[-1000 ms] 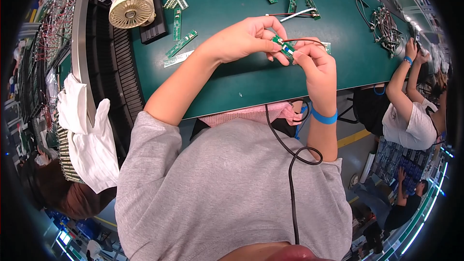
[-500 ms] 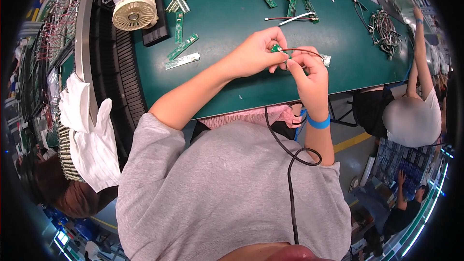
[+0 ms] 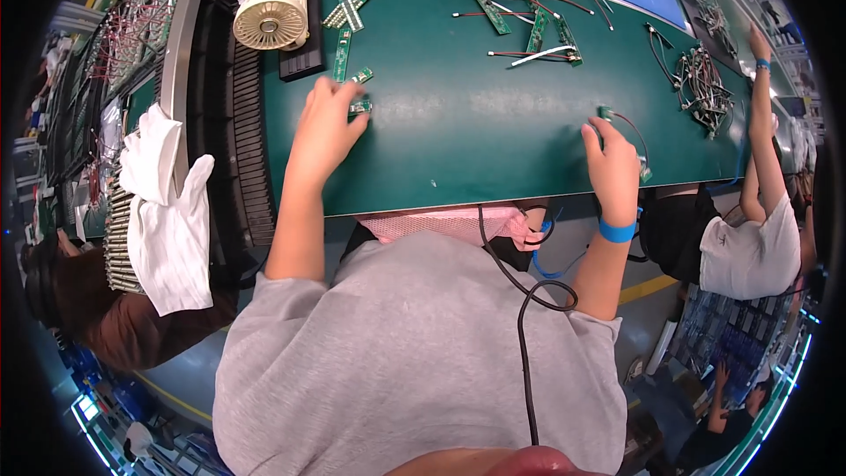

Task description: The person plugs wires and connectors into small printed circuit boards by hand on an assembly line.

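Observation:
My left hand [image 3: 328,130] is over the left part of the green table, fingers apart and bent down. It partly covers two small circuit boards; the end of one board [image 3: 359,107] shows by the fingertips, and another board [image 3: 362,76] just beyond. At the right, my right hand [image 3: 612,163] is curled round a narrow green circuit board with a red wire [image 3: 636,130] arching along it. One board end [image 3: 605,112] sticks out past the fingers, the other beside the wrist side; the middle is hidden by the hand.
A cream fan [image 3: 270,19] stands on a black box at the far left, beside more boards [image 3: 350,9]. Boards with wires [image 3: 538,31] lie at the back. A dark cable bundle [image 3: 702,92] sits far right. White gloves [image 3: 167,238] hang at the left. A co-worker [image 3: 749,247] is at the right.
My hands have parted. The left hand let go of the wired circuit board and moved left to the loose boards; the right hand moved right and slightly nearer with the wired board.

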Available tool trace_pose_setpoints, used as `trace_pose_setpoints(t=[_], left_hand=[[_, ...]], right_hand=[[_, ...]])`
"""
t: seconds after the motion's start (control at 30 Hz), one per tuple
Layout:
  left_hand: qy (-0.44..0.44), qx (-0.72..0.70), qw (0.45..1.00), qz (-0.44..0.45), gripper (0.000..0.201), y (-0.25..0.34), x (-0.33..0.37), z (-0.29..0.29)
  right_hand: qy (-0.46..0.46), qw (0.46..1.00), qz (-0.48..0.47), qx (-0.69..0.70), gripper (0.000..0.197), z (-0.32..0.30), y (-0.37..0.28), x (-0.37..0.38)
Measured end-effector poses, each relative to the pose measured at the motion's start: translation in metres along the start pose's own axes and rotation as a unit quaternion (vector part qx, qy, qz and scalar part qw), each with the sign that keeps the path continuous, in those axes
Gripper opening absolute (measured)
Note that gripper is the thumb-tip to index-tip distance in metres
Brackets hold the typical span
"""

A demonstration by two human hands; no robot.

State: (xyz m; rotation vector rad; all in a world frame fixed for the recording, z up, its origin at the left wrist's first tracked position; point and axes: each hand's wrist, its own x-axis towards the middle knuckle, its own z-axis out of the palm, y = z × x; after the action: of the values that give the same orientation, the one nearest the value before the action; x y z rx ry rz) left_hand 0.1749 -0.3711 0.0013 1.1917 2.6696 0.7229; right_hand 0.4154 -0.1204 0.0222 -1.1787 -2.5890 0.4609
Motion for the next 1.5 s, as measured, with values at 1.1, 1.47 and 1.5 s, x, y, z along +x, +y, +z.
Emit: trace_pose_setpoints(t=[1.1, 1.47, 1.5], left_hand=[[-0.238, -0.594, 0.761, 0.108, 0.033, 0.129, 0.077, 0.031], [-0.149, -0.455, 0.859, 0.181, 0.029, 0.123, 0.066, 0.032], [-0.15, -0.455, 0.859, 0.181, 0.029, 0.124, 0.064, 0.031]], right_hand=[[-0.077, 0.794, 0.027, 0.603, 0.015, 0.0, -0.051, 0.029], [-0.037, 0.855, -0.005, 0.517, 0.012, -0.002, -0.071, 0.014], [-0.011, 0.889, -0.014, 0.458, 0.011, 0.002, -0.069, 0.014]])
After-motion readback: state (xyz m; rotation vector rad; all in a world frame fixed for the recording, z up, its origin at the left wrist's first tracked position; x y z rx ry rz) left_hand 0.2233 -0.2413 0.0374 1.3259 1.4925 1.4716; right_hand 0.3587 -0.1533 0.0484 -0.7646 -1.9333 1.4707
